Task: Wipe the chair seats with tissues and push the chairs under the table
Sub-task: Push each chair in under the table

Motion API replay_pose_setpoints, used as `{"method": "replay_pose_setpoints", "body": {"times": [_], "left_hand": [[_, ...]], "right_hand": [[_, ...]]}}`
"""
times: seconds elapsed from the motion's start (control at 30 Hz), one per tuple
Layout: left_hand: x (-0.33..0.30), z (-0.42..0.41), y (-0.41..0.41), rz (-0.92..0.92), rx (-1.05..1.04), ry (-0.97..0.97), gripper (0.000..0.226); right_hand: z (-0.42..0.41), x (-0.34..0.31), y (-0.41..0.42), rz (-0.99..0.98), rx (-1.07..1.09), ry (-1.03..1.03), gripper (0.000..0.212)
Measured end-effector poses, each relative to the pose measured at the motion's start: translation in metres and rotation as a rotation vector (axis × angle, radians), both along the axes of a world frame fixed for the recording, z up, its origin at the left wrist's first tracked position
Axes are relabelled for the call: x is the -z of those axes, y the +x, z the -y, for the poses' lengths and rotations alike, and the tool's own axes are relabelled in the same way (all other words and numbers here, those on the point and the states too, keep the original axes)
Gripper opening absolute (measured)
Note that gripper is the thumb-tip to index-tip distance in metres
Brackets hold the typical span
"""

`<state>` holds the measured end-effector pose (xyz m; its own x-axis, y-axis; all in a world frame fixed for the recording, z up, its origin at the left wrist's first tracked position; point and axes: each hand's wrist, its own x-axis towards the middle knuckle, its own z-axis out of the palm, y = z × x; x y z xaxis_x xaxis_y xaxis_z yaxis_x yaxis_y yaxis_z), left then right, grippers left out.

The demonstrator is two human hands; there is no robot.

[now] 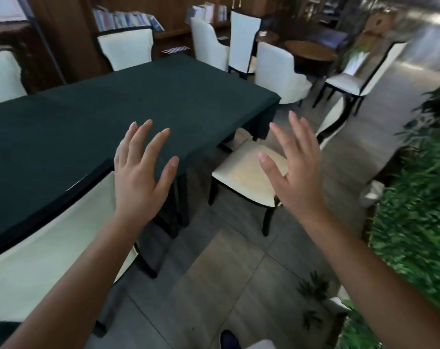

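Both hands, left hand [138, 172] and right hand [298, 175], hover with fingers spread (holding nothing); a chair [241, 172] stands at the table [113, 109] corner.

Both hands, left [136, 180] and right [295, 177], hover with spread fingers, holding nothing, above a green-clothed table [113, 109] and a cream chair [246, 177] angled out at its corner.

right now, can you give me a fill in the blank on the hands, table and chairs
1. The table is covered by a dark ____ cloth.
2. Both the left hand and the right hand hold ____.
3. The chair at the table's end has its seat ____ from under the table.

Missing words: green; nothing; pulled out
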<state>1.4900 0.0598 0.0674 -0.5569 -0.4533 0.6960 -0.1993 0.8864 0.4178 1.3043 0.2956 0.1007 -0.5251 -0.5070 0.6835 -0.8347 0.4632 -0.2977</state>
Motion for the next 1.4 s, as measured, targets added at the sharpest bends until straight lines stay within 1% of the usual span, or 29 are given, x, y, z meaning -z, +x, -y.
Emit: {"method": "replay_pose_setpoints", "body": {"times": [0.2,0.3,0.47,0.7,0.9,0.97,1.13,1.27,1.4], "left_hand": [[-0.002,-0.012,-0.053,0.057,0.098,-0.005,0.05],[-0.004,-0.019,-0.088,0.071,0.162,-0.019,0.05],[-0.003,-0.034,-0.162,0.105,0.265,-0.039,0.051],[-0.005,-0.061,-0.274,0.099,0.348,-0.089,0.051],[-0.007,-0.094,-0.369,0.086,0.449,-0.092,0.051],[-0.004,-0.102,-0.39,0.093,0.483,-0.1,0.051],[0.007,-0.11,-0.467,0.127,0.576,-0.016,0.051],[0.021,-0.106,-0.528,0.188,0.657,0.042,0.055],[0.018,-0.099,-0.59,0.218,0.728,0.063,0.058]], "right_hand": [[-0.038,0.003,-0.044,0.001,0.18,0.063,0.059],[-0.051,0.005,-0.067,-0.002,0.246,0.033,0.061],[-0.067,0.012,-0.112,0.003,0.314,0.019,0.061],[-0.101,0.009,-0.206,0.008,0.386,-0.009,0.059],[-0.132,0.006,-0.273,0.019,0.437,-0.03,0.059],[-0.142,0.01,-0.287,0.022,0.464,-0.034,0.06],[-0.163,0.028,-0.343,0.072,0.581,0.002,0.062],[-0.163,0.042,-0.379,0.094,0.654,0.046,0.062],[-0.155,0.033,-0.416,0.103,0.725,0.06,0.064]]}}
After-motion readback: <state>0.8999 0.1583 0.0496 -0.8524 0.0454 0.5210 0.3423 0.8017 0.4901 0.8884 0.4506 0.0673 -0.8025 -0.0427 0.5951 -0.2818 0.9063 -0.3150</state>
